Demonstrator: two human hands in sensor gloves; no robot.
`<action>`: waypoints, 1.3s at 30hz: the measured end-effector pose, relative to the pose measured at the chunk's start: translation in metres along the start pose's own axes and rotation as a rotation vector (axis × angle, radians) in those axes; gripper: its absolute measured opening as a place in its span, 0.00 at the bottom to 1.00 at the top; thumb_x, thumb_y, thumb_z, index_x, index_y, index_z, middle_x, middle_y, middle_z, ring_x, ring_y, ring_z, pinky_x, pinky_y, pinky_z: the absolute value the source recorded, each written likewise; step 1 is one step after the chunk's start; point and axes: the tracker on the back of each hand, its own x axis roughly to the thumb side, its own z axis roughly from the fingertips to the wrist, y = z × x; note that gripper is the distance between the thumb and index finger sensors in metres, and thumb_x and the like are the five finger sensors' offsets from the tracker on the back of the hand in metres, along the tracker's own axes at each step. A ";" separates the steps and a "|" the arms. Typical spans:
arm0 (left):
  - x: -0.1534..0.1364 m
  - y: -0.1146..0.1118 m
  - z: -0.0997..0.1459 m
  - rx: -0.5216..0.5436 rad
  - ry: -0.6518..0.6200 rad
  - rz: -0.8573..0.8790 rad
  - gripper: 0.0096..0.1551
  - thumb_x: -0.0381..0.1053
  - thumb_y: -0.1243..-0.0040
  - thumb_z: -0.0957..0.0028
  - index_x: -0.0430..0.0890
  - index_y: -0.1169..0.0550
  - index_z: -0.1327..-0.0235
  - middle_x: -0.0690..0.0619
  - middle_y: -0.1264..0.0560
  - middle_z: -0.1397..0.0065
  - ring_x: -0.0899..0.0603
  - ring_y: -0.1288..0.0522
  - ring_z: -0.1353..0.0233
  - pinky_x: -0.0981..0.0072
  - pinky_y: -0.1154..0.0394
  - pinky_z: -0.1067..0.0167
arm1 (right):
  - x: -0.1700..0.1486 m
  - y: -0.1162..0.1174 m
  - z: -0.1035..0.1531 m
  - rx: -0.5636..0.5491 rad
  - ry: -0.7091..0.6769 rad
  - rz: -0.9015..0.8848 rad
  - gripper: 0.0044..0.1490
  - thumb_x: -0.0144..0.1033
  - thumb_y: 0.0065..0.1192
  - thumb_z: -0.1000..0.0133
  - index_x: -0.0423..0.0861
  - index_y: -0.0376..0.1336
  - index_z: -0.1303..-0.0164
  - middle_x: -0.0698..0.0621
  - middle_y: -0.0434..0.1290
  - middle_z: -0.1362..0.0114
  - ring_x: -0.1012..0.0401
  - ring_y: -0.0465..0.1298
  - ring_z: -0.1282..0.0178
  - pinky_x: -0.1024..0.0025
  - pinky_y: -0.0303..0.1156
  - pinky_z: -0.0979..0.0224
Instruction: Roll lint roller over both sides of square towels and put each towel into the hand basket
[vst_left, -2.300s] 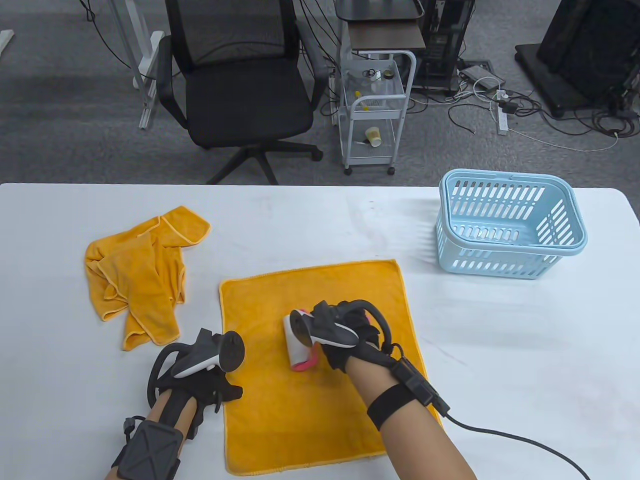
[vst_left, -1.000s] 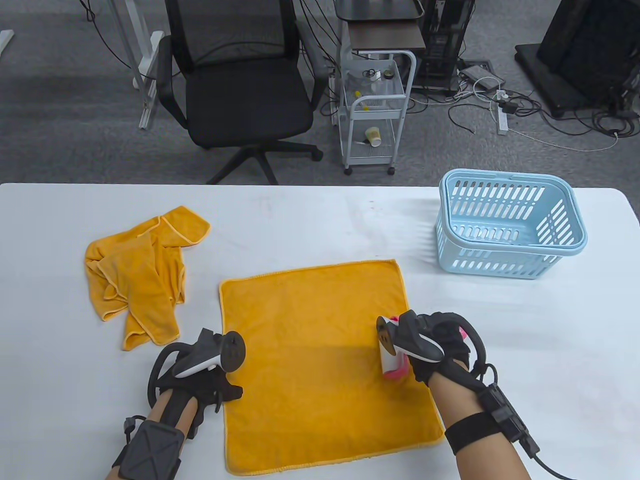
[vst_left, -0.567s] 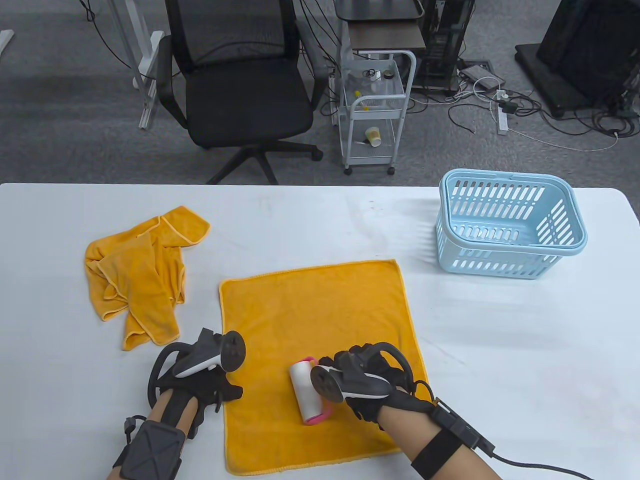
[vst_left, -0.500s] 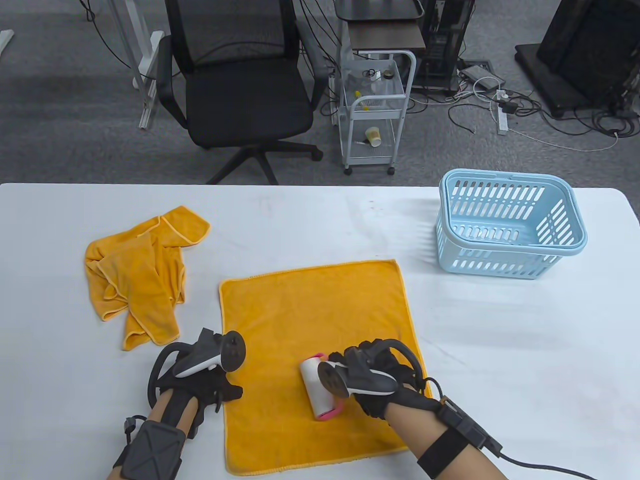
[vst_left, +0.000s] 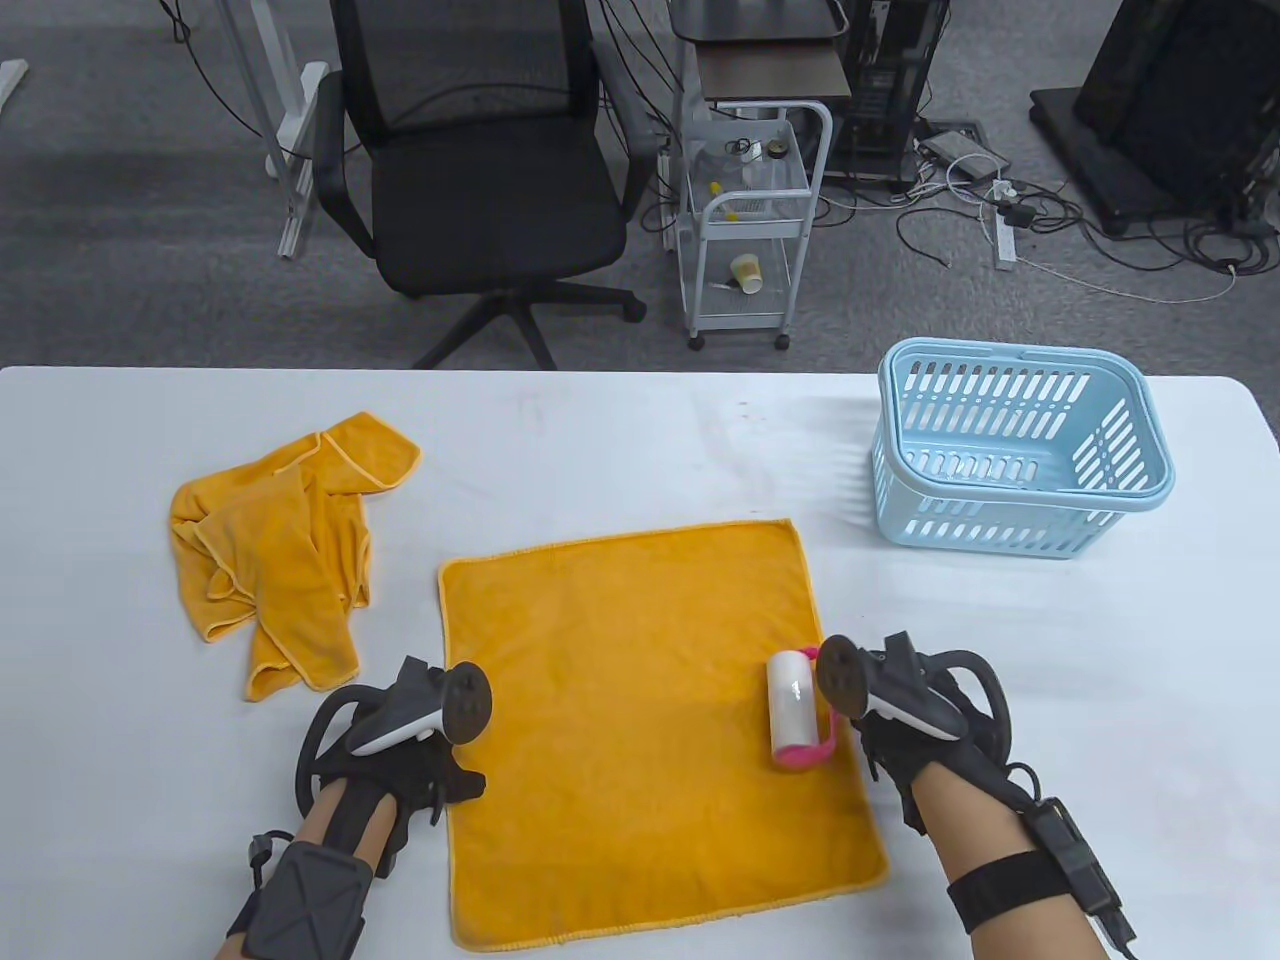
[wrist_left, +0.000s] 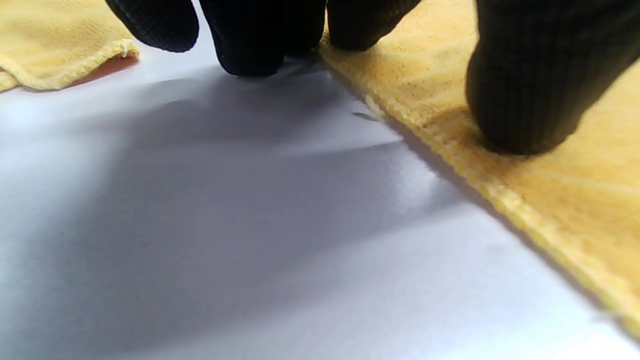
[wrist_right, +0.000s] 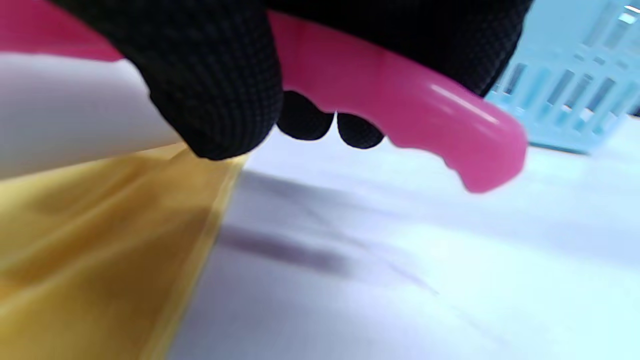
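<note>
A square orange towel (vst_left: 640, 720) lies flat near the table's front edge. My right hand (vst_left: 905, 715) grips the pink handle (wrist_right: 390, 90) of a lint roller (vst_left: 793, 708), whose white roll rests on the towel close to its right edge. My left hand (vst_left: 425, 765) presses the towel's left edge (wrist_left: 525, 200) down with its thumb (wrist_left: 530, 90); the other fingertips (wrist_left: 250, 40) touch the table beside the hem. A second orange towel (vst_left: 275, 545) lies crumpled at the left. A light blue hand basket (vst_left: 1020, 450) stands at the back right, with nothing visible inside.
The white table (vst_left: 1050, 650) is bare between the flat towel and the basket. Beyond its far edge stand a black office chair (vst_left: 480, 170) and a small white cart (vst_left: 750, 220), with cables on the floor.
My right hand has swept the roller from the towel's lower middle back to its right edge, after earlier passes right and left. The left hand and both towels have stayed put.
</note>
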 end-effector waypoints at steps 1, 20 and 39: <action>0.000 0.000 0.000 0.000 0.000 0.001 0.56 0.70 0.30 0.61 0.49 0.39 0.23 0.42 0.47 0.13 0.30 0.38 0.19 0.26 0.42 0.26 | -0.011 -0.001 -0.002 -0.041 0.058 -0.036 0.38 0.40 0.77 0.49 0.51 0.64 0.27 0.47 0.73 0.29 0.45 0.78 0.31 0.44 0.76 0.34; 0.000 0.000 0.000 0.000 -0.002 0.005 0.56 0.70 0.30 0.61 0.50 0.39 0.23 0.43 0.47 0.13 0.30 0.38 0.19 0.26 0.42 0.26 | -0.074 0.034 -0.022 0.027 0.516 0.081 0.44 0.46 0.78 0.50 0.45 0.63 0.25 0.44 0.74 0.30 0.44 0.78 0.33 0.45 0.78 0.37; -0.002 -0.001 0.000 0.006 -0.009 0.022 0.55 0.70 0.30 0.60 0.50 0.39 0.23 0.43 0.47 0.13 0.30 0.38 0.19 0.26 0.42 0.26 | 0.145 -0.024 -0.035 0.199 -0.168 -0.127 0.69 0.61 0.78 0.54 0.53 0.38 0.15 0.36 0.44 0.14 0.34 0.53 0.16 0.28 0.61 0.28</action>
